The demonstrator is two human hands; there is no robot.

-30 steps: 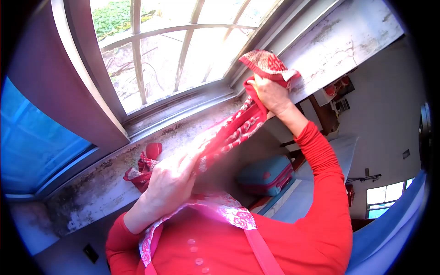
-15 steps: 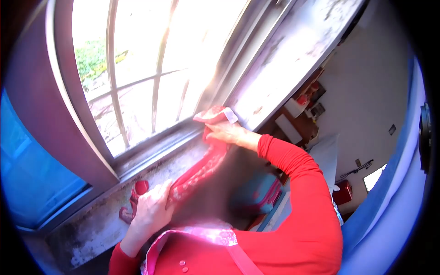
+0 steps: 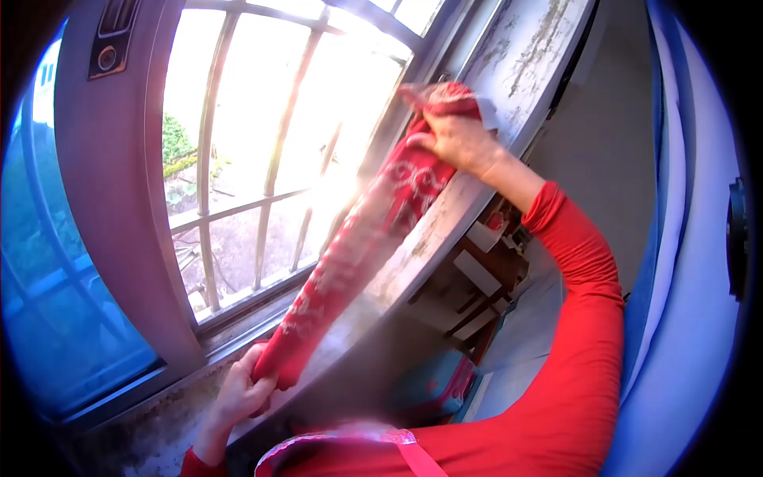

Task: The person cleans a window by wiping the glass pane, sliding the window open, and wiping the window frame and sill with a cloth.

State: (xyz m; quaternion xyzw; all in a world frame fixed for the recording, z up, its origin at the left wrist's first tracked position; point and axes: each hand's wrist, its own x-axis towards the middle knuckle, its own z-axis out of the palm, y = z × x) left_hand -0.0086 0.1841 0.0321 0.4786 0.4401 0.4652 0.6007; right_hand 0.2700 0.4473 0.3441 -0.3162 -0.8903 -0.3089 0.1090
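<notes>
Head view: both hands (image 3: pixel 241 391) (image 3: pixel 462 143) clench a taut red patterned cloth (image 3: pixel 348 261).

The cloth (image 3: pixel 354 246) is blurred along its middle, the suitcase (image 3: pixel 435 383) hazy. The bottom edge cuts off the apron (image 3: pixel 419 457).

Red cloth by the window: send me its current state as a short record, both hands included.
Left hand: grips the lower end of the red cloth
Right hand: grips near the upper end, some fabric bunched above
Cloth form: white-patterned, extended slantwise between both hands
Behind cloth: window bars, bright light
Contact with stained ledge: cannot tell
</notes>
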